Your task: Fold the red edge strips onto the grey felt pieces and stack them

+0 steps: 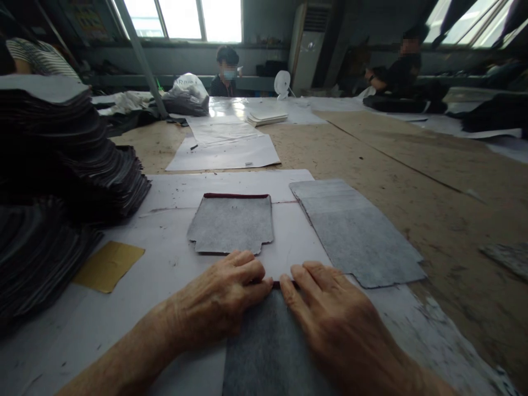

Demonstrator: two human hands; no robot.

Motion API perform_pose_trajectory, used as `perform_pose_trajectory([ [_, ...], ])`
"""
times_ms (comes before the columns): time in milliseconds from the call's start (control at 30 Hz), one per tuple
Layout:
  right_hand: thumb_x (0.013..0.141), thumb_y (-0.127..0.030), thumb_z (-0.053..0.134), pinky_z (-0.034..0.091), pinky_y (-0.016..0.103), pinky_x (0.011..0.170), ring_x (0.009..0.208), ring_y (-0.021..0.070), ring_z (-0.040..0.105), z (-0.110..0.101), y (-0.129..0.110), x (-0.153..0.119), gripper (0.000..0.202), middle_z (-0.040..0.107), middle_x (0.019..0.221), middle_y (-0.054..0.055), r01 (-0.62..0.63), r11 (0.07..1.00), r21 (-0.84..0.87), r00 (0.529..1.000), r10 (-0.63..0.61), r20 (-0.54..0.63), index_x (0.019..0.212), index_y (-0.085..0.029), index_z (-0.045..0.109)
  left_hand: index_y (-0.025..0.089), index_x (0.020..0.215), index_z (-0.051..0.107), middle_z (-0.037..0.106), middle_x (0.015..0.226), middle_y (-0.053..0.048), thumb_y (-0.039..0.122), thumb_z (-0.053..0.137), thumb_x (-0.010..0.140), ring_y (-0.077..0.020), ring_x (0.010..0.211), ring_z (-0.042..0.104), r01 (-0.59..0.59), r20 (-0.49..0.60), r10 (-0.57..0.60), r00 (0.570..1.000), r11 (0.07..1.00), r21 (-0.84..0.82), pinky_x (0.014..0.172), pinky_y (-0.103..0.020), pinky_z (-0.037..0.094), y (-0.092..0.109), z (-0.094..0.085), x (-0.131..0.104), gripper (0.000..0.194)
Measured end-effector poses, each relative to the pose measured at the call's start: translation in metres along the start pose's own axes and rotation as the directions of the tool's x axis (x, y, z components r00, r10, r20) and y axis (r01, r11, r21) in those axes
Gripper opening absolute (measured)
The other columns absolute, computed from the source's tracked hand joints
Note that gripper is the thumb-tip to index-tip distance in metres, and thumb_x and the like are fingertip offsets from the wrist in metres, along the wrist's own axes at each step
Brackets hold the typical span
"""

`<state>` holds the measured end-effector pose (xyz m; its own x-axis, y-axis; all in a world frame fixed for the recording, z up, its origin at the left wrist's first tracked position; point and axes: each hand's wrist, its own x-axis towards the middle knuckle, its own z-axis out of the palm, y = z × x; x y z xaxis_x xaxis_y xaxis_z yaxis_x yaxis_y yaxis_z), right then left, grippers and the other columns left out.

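Observation:
A grey fabric panel (pixel 268 346) lies in front of me, its far edge turned over into a narrow dark red strip (pixel 276 285). My left hand (pixel 233 289) has its fingers curled and closed at the left end of that strip. On the right end, the fingers of my right hand (pixel 330 308) grip the same edge, the thumb pressed along it. Both hands hide part of the panel. Just beyond them rests a smaller grey panel (pixel 231 223) with notched lower corners and a dark red far edge.
Tall stacks of dark panels (pixel 70 154) stand at left beside a tan card (pixel 109 265). Several grey panels (pixel 358 231) lie at right. White paper (pixel 173 253) covers the brown table (pixel 396 165). Further back are a white fan (pixel 282 83) and people at work.

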<state>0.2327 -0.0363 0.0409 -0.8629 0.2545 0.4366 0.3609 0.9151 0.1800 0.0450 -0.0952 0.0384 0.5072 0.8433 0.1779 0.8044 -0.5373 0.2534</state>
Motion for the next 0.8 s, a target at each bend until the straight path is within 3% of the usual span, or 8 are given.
perform_pose_trajectory([
  [167, 0.083, -0.003, 0.032, 0.046, 0.032, 0.064, 0.07, 0.0183, 0.05, 0.014, -0.003, -0.002, 0.034, 0.059, 0.076, 0.01, 0.07, 0.993, 0.097, 0.993, -0.06, -0.103, 0.088, -0.007, 0.065, 0.015, 0.105, 0.055, 0.055, 0.088, -0.005, 0.001, 0.041, 0.074, -0.0162, 0.079, 0.046, -0.016, -0.004, 0.016, 1.0, 1.0, -0.026, 0.073, -0.031, 0.043, -0.007, -0.01, -0.004, 0.037],
  [333, 0.085, -0.003, 0.03, 0.046, 0.03, 0.065, 0.072, 0.0173, 0.051, 0.013, 0.0, -0.005, 0.035, 0.06, 0.076, 0.008, 0.067, 0.995, 0.08, 0.991, -0.057, -0.125, 0.091, -0.008, 0.064, 0.015, 0.087, 0.06, 0.056, 0.078, -0.005, 0.001, 0.036, 0.075, -0.0143, 0.072, 0.048, -0.003, 0.016, 0.004, 1.0, 0.998, -0.056, 0.068, -0.028, 0.044, -0.014, -0.018, -0.008, 0.03],
  [633, 0.081, -0.002, 0.032, 0.044, 0.029, 0.06, 0.069, 0.0176, 0.051, 0.011, 0.0, -0.005, 0.038, 0.058, 0.078, 0.007, 0.089, 0.993, 0.075, 0.995, -0.086, -0.044, 0.107, -0.01, 0.059, 0.015, 0.079, 0.058, 0.054, 0.079, -0.005, 0.003, 0.042, 0.068, -0.0155, 0.073, 0.045, -0.009, 0.063, 0.008, 0.998, 1.0, 0.019, 0.07, -0.03, 0.042, -0.012, -0.02, -0.01, 0.022],
  [800, 0.074, 0.001, 0.034, 0.043, 0.031, 0.056, 0.069, 0.0204, 0.05, 0.008, -0.005, 0.005, 0.038, 0.058, 0.077, 0.011, 0.126, 0.992, 0.019, 0.992, -0.126, -0.011, 0.1, -0.007, 0.061, 0.015, 0.081, 0.058, 0.054, 0.08, -0.005, 0.004, 0.044, 0.067, -0.0156, 0.072, 0.044, -0.023, 0.055, 0.021, 0.998, 0.999, 0.04, 0.07, -0.031, 0.042, -0.012, -0.017, -0.011, 0.023],
])
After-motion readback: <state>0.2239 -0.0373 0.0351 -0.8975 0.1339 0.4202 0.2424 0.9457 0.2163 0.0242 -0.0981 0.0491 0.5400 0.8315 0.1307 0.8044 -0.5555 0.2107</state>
